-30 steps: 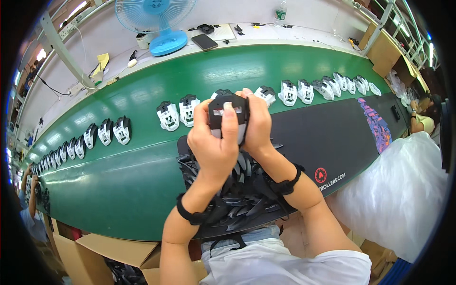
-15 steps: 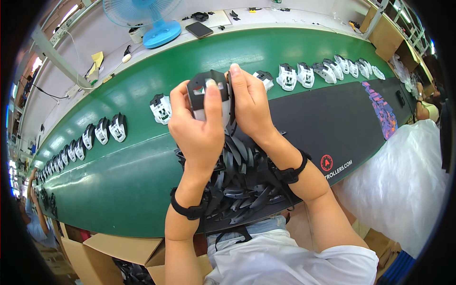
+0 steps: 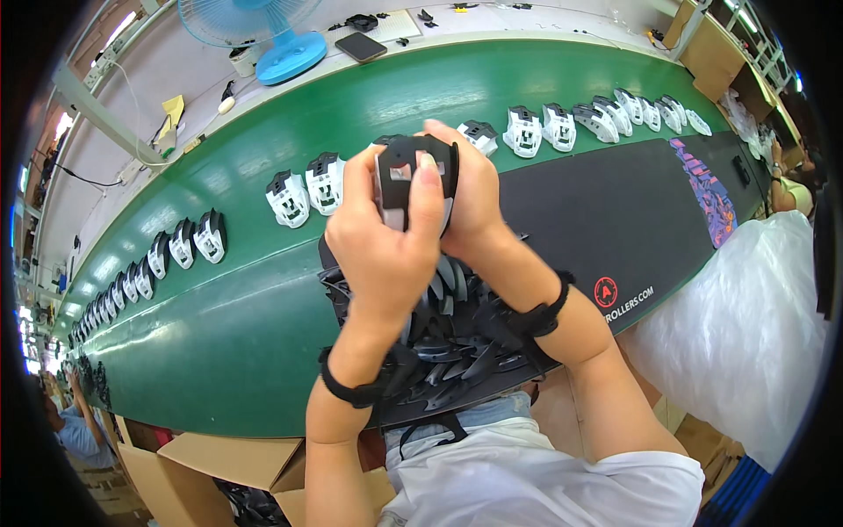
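Above the bench I hold a black-and-white mouse shell (image 3: 404, 152) in both hands. My left hand (image 3: 373, 241) is closed around its left side, with the thumb lying over the opening in the black part. My right hand (image 3: 477, 200) wraps the right side, where a dark edge piece shows along the shell. Its fingertips are mostly hidden behind the shell. Below my wrists lies a pile of curved black plastic pieces (image 3: 465, 351). Just beyond my left hand stand similar white shells (image 3: 288, 198) with black tops.
More shells line the green bench (image 3: 219, 351) to the left and far right. A black mat (image 3: 580, 220) covers its right part. A blue fan (image 3: 294, 57) and a phone (image 3: 361, 47) stand behind. A plastic bag (image 3: 729, 325) and open carton (image 3: 233, 457) flank me; other people sit at both ends.
Both hands have moved slightly right and down with the shell, which now faces me more squarely. My right hand has closed in against its side. Another standing shell has come into sight behind my left hand.
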Demonstrator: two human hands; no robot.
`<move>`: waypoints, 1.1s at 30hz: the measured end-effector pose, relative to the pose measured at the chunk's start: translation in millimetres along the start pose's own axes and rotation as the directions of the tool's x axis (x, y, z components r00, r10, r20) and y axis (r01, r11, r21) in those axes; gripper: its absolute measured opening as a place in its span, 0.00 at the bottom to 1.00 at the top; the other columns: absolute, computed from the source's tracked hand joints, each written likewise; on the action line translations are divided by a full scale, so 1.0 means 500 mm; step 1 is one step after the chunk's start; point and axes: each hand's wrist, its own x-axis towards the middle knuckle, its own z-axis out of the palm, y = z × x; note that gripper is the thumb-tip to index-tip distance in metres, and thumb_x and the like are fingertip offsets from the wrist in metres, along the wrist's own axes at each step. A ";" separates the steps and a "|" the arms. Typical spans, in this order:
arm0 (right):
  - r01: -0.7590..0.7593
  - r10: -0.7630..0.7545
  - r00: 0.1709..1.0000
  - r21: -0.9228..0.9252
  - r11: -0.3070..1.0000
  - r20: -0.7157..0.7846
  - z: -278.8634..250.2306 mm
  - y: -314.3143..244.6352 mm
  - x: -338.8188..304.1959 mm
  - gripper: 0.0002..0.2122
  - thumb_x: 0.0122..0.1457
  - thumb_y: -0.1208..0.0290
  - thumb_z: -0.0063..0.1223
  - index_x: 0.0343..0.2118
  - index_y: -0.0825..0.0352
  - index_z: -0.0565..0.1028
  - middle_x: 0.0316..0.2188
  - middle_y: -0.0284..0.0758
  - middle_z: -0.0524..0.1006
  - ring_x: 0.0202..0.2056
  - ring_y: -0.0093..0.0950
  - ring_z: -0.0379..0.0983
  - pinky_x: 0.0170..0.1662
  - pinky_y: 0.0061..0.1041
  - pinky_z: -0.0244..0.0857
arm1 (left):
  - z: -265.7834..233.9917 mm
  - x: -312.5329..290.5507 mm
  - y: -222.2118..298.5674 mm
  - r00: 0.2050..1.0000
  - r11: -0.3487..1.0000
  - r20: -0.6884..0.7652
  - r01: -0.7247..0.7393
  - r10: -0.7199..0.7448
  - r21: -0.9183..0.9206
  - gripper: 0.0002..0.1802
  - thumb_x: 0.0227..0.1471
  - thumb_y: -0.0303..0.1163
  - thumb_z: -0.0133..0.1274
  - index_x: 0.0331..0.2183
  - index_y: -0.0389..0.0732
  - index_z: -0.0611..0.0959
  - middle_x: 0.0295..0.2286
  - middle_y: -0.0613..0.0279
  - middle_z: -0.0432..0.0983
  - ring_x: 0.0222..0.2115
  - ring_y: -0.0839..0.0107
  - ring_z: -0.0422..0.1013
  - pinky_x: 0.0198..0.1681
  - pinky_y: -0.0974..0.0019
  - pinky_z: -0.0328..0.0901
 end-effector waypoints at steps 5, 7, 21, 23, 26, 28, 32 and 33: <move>0.306 -0.309 0.951 -0.190 0.933 0.018 0.007 -0.003 -0.012 0.12 0.61 0.63 0.43 0.25 0.64 0.70 0.21 0.28 0.68 0.23 0.18 0.66 0.28 0.20 0.63 | 0.021 -0.014 0.008 0.989 0.980 -0.138 0.031 -0.059 -0.199 0.15 0.51 0.34 0.56 0.35 0.32 0.75 0.25 0.60 0.78 0.25 0.78 0.73 0.30 0.75 0.67; -0.019 0.008 0.998 0.177 0.984 0.065 0.022 -0.018 -0.015 0.14 0.60 0.62 0.41 0.20 0.62 0.67 0.19 0.27 0.69 0.23 0.20 0.65 0.29 0.23 0.61 | 0.014 -0.008 0.011 0.989 0.924 -0.072 0.097 -0.132 -0.370 0.13 0.53 0.33 0.55 0.35 0.32 0.75 0.28 0.62 0.77 0.27 0.80 0.71 0.32 0.77 0.66; 0.504 0.008 0.858 -0.847 0.171 0.513 -0.110 -0.137 -0.011 0.08 0.56 0.73 0.50 0.37 0.69 0.75 0.27 0.32 0.75 0.27 0.20 0.71 0.32 0.20 0.66 | -0.204 0.117 -0.157 0.857 0.776 -0.016 0.459 -0.516 -0.432 0.17 0.48 0.39 0.58 0.36 0.37 0.77 0.28 0.63 0.76 0.23 0.77 0.72 0.25 0.74 0.68; 0.489 0.147 0.858 -0.870 0.058 0.492 -0.175 -0.158 -0.030 0.08 0.53 0.74 0.51 0.36 0.68 0.76 0.27 0.33 0.76 0.26 0.21 0.72 0.32 0.21 0.67 | -0.269 0.153 -0.258 0.793 0.814 -0.198 0.536 -0.577 -0.223 0.36 0.40 0.43 0.65 0.46 0.34 0.69 0.32 0.61 0.73 0.28 0.77 0.69 0.27 0.73 0.63; 0.513 0.298 0.841 -0.842 -0.170 0.452 -0.220 -0.148 -0.044 0.14 0.49 0.75 0.55 0.41 0.63 0.74 0.36 0.36 0.74 0.36 0.32 0.73 0.40 0.29 0.67 | -0.353 0.174 -0.419 0.770 0.792 -0.304 0.606 -0.561 0.072 0.41 0.40 0.47 0.65 0.48 0.31 0.67 0.35 0.54 0.73 0.33 0.68 0.70 0.36 0.68 0.65; 0.635 0.370 0.759 -0.735 -0.238 0.536 -0.208 -0.118 -0.047 0.22 0.46 0.75 0.57 0.48 0.58 0.70 0.43 0.36 0.70 0.45 0.36 0.68 0.47 0.32 0.64 | -0.403 0.157 -0.507 0.771 0.749 -0.361 0.619 -0.524 0.235 0.41 0.41 0.49 0.63 0.47 0.30 0.67 0.36 0.51 0.73 0.35 0.63 0.71 0.40 0.65 0.65; 0.752 0.467 0.659 -0.509 -0.419 0.590 -0.210 -0.059 -0.041 0.21 0.44 0.76 0.56 0.45 0.58 0.71 0.41 0.36 0.70 0.43 0.36 0.70 0.43 0.32 0.66 | -0.402 0.134 -0.544 0.847 0.404 -0.345 0.504 -0.404 0.764 0.40 0.44 0.54 0.57 0.47 0.27 0.70 0.42 0.34 0.69 0.45 0.42 0.68 0.49 0.49 0.62; 0.785 0.476 0.619 -0.479 -0.393 0.624 -0.206 -0.045 -0.045 0.21 0.44 0.76 0.56 0.45 0.58 0.71 0.41 0.36 0.70 0.43 0.36 0.70 0.43 0.32 0.66 | -0.403 0.130 -0.553 0.901 0.330 -0.348 0.421 -0.258 0.845 0.32 0.46 0.48 0.54 0.43 0.29 0.72 0.42 0.35 0.69 0.44 0.43 0.67 0.47 0.47 0.63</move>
